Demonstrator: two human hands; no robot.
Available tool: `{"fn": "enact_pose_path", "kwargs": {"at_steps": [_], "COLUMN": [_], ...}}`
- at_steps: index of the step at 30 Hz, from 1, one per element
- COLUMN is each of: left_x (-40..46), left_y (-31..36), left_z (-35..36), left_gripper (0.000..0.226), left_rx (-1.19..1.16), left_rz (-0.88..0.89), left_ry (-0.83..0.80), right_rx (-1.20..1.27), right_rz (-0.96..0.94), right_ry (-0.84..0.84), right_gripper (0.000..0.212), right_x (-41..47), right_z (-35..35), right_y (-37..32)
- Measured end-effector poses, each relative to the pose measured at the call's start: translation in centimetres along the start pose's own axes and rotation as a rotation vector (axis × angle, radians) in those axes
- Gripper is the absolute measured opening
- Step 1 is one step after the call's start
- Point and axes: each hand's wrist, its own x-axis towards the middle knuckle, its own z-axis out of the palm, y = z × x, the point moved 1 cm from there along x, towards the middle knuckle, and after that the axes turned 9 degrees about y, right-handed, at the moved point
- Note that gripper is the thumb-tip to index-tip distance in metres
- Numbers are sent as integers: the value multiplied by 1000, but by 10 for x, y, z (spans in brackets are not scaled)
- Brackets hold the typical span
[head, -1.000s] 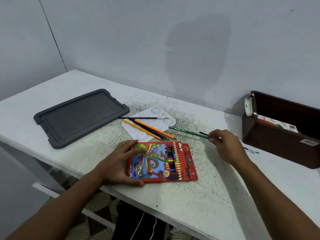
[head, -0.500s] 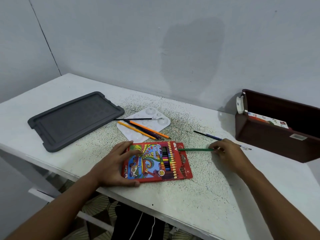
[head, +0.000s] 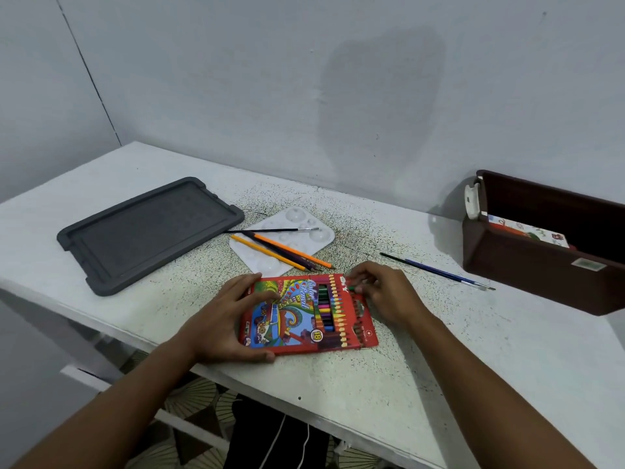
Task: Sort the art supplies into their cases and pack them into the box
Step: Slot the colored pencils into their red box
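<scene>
Lying flat near the front edge of the white table (head: pixel 439 384), the red colour pencil case (head: pixel 304 316) is being steadied by the left hand (head: pixel 223 319), whose spread fingers are pressing on its left part with the thumb along the near edge. The right hand (head: pixel 382 292) is pinching the end of a green pencil (head: pixel 353 288) at the case's far right corner. Three loose pencils (head: pixel 287 253) are lying across the white palette (head: pixel 304 231) just behind, and the brown box (head: pixel 541 265) is sitting well apart at the right.

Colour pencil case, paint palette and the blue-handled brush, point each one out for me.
colour pencil case (head: pixel 287 316): head view, on its printed front.
paint palette (head: pixel 304 225): head view, on a bare well near its far edge.
blue-handled brush (head: pixel 436 270): head view, on the middle of its handle.
</scene>
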Motion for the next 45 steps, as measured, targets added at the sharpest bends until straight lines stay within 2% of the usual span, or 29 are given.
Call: {"fn": "enact_pose_path", "kwargs": {"at_steps": [9,15,18,20,25,29,35,40,45], "left_x": [1,1,0,0,0,1,2,2,2], "left_y": [0,0,0,0,-1,0,0,1,0], "left_z": [1,1,1,1,-1,-1,-3,-1,-1], "left_gripper": [92,92,92,92,93,95,98,96,97], "left_rx": [4,11,14,17,21,26,46,39,30], "left_rz": [2,-5,-4,-2,-22,-29,-23,-22,-27], "left_ry": [2,-2,-8,-5,-18,-35,-23,-26,-22], "right_rx": [-26,-26,-34,-84,-340,-461,-459,-359,-305], "right_rz": [-17,10,7,-7,-64,-33,2,44,-12], "right_ry": [-3,-70,20,70,24,6,44,139,232], "right_gripper": [26,25,19,14,30,28,22,18,15], "right_x": [2,5,12,20,43,50,53,48,37], "right_z": [3,0,1,8,39,51,54,48,21], "right_y": [2,0,-6,-14,-34,-33,-33,-23,-11]}}
